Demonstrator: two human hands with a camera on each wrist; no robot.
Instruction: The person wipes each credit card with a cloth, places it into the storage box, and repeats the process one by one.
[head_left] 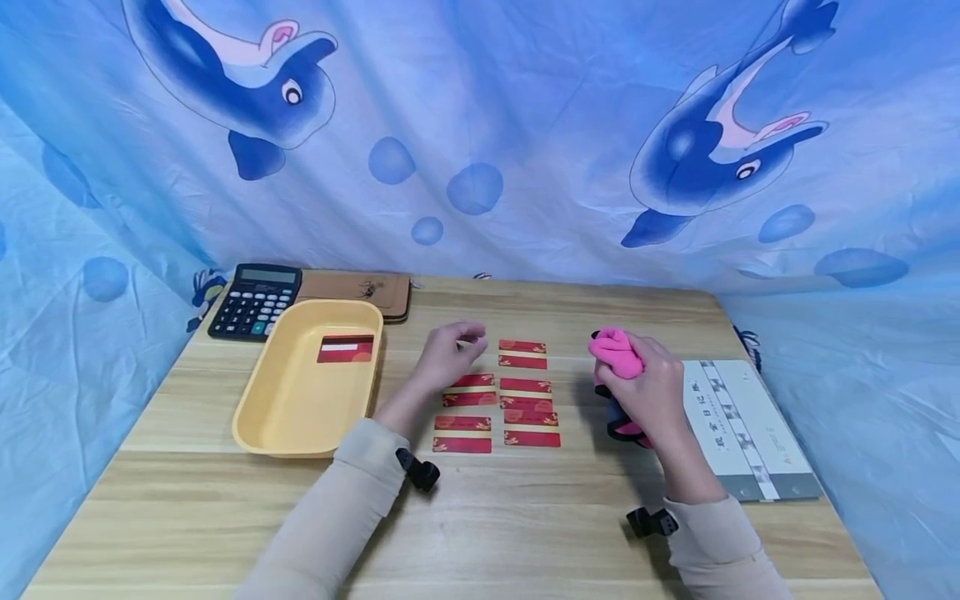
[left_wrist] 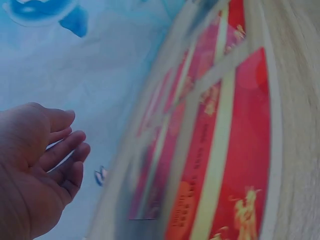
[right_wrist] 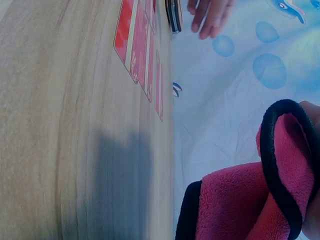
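Several red cards with a pale gold band (head_left: 462, 435) lie in two columns on the wooden table; one at the left is partly covered by my left hand (head_left: 442, 358). That hand hovers above the cards, fingers loosely bent, holding nothing; the left wrist view shows the hand (left_wrist: 37, 165) beside the red cards (left_wrist: 245, 145). To the right of the cards, my right hand (head_left: 654, 387) grips a bunched pink cloth with black edging (head_left: 617, 353), raised off the table. In the right wrist view the cloth (right_wrist: 230, 195) hangs in folds, and most of the gripping fingers are hidden.
A yellow tray (head_left: 247, 417) at left holds one red card (head_left: 345, 355) with a dark stripe. Behind it are a black calculator (head_left: 257, 302) and a brown notebook (head_left: 352, 287). A pale book with Chinese characters (head_left: 738, 417) lies at right. A blue dolphin curtain (head_left: 525, 150) surrounds the table.
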